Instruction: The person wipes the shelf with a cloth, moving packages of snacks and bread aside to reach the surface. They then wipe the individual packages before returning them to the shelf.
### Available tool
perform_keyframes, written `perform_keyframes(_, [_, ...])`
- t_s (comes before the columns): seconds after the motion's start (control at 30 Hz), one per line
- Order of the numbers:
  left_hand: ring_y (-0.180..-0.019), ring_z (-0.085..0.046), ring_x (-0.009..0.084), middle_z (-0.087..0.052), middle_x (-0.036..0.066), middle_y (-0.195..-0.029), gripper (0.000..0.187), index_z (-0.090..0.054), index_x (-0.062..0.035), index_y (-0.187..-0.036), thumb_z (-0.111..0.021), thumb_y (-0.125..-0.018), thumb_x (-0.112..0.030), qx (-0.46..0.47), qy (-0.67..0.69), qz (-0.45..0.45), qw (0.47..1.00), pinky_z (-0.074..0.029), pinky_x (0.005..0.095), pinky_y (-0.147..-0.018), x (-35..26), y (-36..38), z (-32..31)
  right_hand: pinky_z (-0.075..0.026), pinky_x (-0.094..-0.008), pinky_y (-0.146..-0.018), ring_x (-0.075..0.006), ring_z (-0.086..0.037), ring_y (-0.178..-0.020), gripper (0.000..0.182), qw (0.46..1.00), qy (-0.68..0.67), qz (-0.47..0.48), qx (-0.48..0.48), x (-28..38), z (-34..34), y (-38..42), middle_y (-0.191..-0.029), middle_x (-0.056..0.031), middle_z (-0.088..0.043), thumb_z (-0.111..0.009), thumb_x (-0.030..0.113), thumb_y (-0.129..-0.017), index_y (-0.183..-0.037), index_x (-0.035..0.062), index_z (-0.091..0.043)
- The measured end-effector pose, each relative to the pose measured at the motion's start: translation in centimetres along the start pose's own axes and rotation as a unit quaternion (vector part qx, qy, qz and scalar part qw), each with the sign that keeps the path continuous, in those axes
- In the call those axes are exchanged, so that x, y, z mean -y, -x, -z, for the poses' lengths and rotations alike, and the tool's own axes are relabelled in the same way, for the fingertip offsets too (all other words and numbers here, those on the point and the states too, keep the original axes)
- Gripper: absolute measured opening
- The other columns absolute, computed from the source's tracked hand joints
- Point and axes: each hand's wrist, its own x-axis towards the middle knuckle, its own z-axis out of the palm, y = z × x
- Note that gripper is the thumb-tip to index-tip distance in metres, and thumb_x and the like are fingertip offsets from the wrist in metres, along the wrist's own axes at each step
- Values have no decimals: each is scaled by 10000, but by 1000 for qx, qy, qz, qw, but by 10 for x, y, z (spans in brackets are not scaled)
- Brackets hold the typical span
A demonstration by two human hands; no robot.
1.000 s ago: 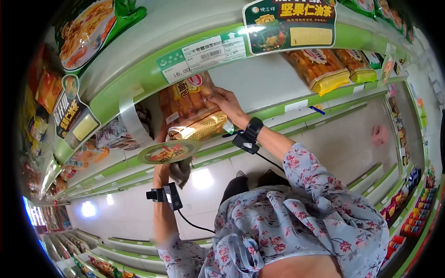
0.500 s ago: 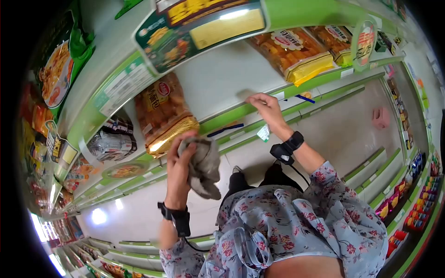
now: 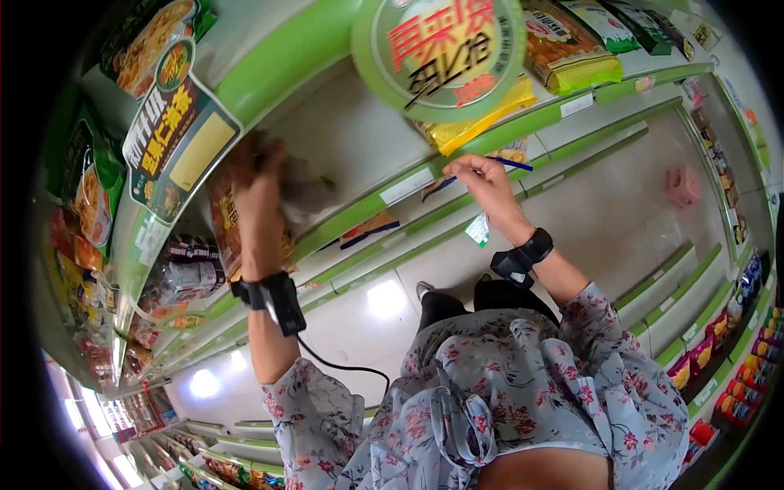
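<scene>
My left hand (image 3: 260,192) is over the shelf board (image 3: 367,122) at the left, blurred by motion. A grey-brown cloth (image 3: 304,189) is in its fingers and lies against the white board. Beside and partly behind this hand is a bag of bread (image 3: 224,216), mostly covered by my forearm. My right hand (image 3: 488,186) is at the shelf's green front edge, its fingers curled together; whatever is between them is hidden. A small green and white tag (image 3: 478,231) hangs just below it. Both wrists wear black devices with straps.
A round promotional sign (image 3: 441,57) hangs in front of the shelf, with a bread bag (image 3: 482,114) behind it. Another sign (image 3: 180,135) sticks out at the left. More bread packs (image 3: 567,49) stand at the right. Lower shelves hold blue-edged packs (image 3: 371,229). A pink stool (image 3: 683,186) is on the floor.
My left hand has moved up and left with the cloth, from in front of the shelf onto the board. The right hand stays near the shelf edge. The view has shifted, bringing the round sign closer.
</scene>
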Motion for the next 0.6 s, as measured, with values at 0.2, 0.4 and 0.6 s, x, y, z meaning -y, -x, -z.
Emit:
perform_keyframes(0.2, [-1186,-500,376,-528,257,-1252,676,-399,-31,-1371,-608,-861,-422,141,-305,-134,932,-406,382,-993,126,-27,-45,-436,-204,-705,-61,-574,-773,185,1000,-1,-6,24,1,4,-3,-848,-30,-668,-588,157,-916,-933,-10,-666])
perform_keyframes(0.4, [-1248,-310,558,-297,319,-1412,780,-318,-21,-1404,-465,-876,-576,155,-522,-140,827,-293,668,-968,176,27,-99,-450,-220,-801,-87,-594,-845,163,997,9,-54,59,-3,-2,-11,-904,-42,-676,-567,122,-923,-945,-12,-657])
perform_keyframes(0.6, [-1304,-133,571,-187,342,-1425,845,-206,-27,-1417,-486,-854,-592,240,-444,-69,861,-170,692,-1000,261,-65,-48,-441,-200,-658,-54,-578,-734,202,1000,-23,-5,5,-13,8,-13,-826,-26,-671,-603,186,-915,-916,-5,-668])
